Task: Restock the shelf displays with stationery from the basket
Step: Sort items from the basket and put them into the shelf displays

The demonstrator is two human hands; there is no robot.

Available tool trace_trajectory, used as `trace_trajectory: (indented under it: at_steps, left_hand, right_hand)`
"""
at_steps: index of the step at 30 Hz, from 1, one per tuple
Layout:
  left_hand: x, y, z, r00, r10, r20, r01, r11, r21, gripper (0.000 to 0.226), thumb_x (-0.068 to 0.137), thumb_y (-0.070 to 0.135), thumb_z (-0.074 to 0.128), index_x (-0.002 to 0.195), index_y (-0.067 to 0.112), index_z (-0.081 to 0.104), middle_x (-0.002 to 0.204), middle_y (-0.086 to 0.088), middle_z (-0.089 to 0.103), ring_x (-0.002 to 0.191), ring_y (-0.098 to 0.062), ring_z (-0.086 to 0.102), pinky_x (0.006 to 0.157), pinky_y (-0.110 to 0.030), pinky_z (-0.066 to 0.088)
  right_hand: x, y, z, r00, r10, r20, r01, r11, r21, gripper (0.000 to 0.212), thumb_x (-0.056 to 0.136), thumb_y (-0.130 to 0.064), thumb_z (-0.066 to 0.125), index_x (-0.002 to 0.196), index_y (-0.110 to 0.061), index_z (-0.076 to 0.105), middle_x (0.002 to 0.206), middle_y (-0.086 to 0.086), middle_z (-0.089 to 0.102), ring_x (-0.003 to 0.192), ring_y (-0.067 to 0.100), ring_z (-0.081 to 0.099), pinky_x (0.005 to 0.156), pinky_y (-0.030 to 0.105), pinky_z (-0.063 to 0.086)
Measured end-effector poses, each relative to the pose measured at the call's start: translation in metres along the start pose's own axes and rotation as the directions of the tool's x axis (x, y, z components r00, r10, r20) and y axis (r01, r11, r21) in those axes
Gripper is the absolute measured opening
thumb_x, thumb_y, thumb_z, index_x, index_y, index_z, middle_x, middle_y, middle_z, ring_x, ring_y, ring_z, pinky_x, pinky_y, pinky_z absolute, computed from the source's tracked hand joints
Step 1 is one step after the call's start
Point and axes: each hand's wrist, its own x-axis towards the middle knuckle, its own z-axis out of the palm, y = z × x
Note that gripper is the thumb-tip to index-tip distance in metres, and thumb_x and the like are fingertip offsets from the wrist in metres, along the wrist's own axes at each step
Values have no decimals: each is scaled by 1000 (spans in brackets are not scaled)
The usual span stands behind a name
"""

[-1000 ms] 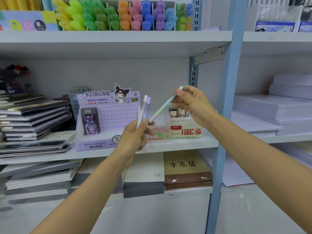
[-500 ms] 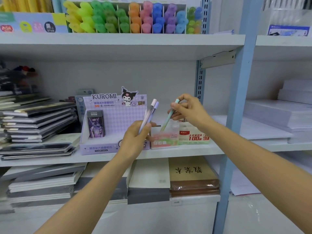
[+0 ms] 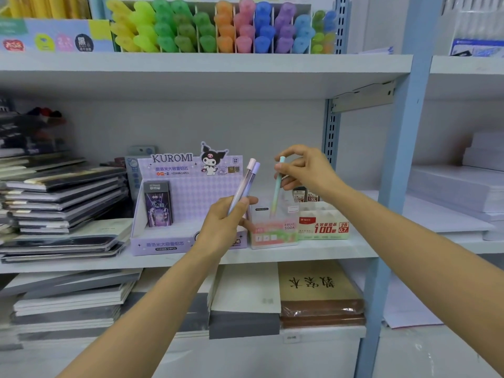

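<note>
My right hand pinches a pale green pen near its cap and holds it almost upright, its lower end inside the clear Fruit Soda display box on the middle shelf. My left hand grips two more pens, one pink-capped and one purple-capped, tilted up to the right in front of the purple Kuromi display box. No basket is in view.
A lead-refill box marked 100 stands right of the clear box. Stacked notebooks fill the shelf's left. Coloured highlighters line the shelf above. A blue upright post stands at right, with paper reams beyond it.
My right hand swung the green pen from a slant to nearly upright and lowered its tip into the clear box. My left hand kept hold of its two pens.
</note>
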Motion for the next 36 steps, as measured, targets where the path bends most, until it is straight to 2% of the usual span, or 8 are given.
trace_trajectory:
  at_steps: [4, 8, 14, 18, 22, 26, 29, 36]
  left_hand:
    - [0, -3, -1, 1000, -15, 9, 16, 1000, -21, 26, 103, 34, 42, 104, 29, 68, 98, -11, 65, 42, 1, 52, 40, -6, 34]
    - [1, -2, -2, 999, -37, 9, 37, 998, -55, 26, 101, 36, 45, 100, 32, 70, 102, -5, 70, 63, -3, 62, 41, -12, 35]
    - [1, 2, -6, 999, -49, -15, 47, 992, -116, 25, 101, 35, 48, 101, 30, 72, 84, 2, 74, 65, -7, 63, 40, -16, 33]
    - [3, 2, -10, 998, -56, -13, 54, 991, -125, 26, 101, 37, 47, 106, 28, 71, 70, -7, 71, 63, -17, 54, 41, -18, 32]
    - [4, -1, -11, 998, -58, -2, 57, 990, -128, 27, 101, 36, 47, 110, 25, 70, 80, -12, 73, 70, -20, 60, 40, -18, 31]
    - [6, -3, -10, 998, -60, -6, 59, 989, -133, 25, 100, 34, 49, 109, 22, 70, 98, 10, 74, 75, -17, 69, 39, -18, 29]
    - [7, -4, -10, 998, -58, -7, 56, 990, -130, 25, 100, 33, 49, 109, 21, 69, 106, 18, 71, 76, -15, 70, 38, -17, 28]
    - [12, -5, -10, 999, -32, 2, 32, 996, -87, 27, 100, 38, 47, 111, 26, 69, 83, 27, 71, 80, -24, 67, 39, -18, 31]
  right_hand:
    - [5, 1, -11, 1000, -11, -16, 11, 1000, 8, 23, 91, -15, 65, 110, -3, 69, 85, 14, 72, 67, 18, 72, 60, 21, 58]
    - [7, 2, -17, 1000, -18, 10, 18, 1000, 22, 22, 90, -12, 65, 108, 1, 69, 85, 14, 72, 67, 15, 72, 62, 18, 57]
    - [27, -14, -14, 977, -151, -153, 161, 986, 53, 20, 91, -4, 62, 109, 4, 67, 88, 17, 69, 68, 18, 68, 71, 25, 60]
    - [33, -10, 10, 978, -186, -89, 184, 982, -35, 21, 93, 0, 58, 111, 6, 67, 94, 20, 68, 74, 21, 68, 71, 19, 58]
    - [33, 5, 25, 980, -201, -13, 198, 974, -115, 21, 95, -1, 56, 112, 1, 68, 101, 16, 71, 88, 21, 70, 84, 24, 57]
    - [36, 12, 26, 979, -202, 33, 204, 970, -131, 22, 95, 0, 54, 112, 1, 69, 102, 15, 71, 88, 17, 70, 83, 19, 56]
    - [41, 13, 25, 978, -201, 59, 207, 970, -124, 21, 95, 1, 53, 110, 1, 68, 102, 16, 71, 92, 21, 70, 85, 25, 57]
    - [45, 14, 31, 972, -213, 103, 229, 958, -175, 21, 96, 0, 54, 110, 0, 69, 97, 15, 71, 87, 19, 71, 84, 25, 57]
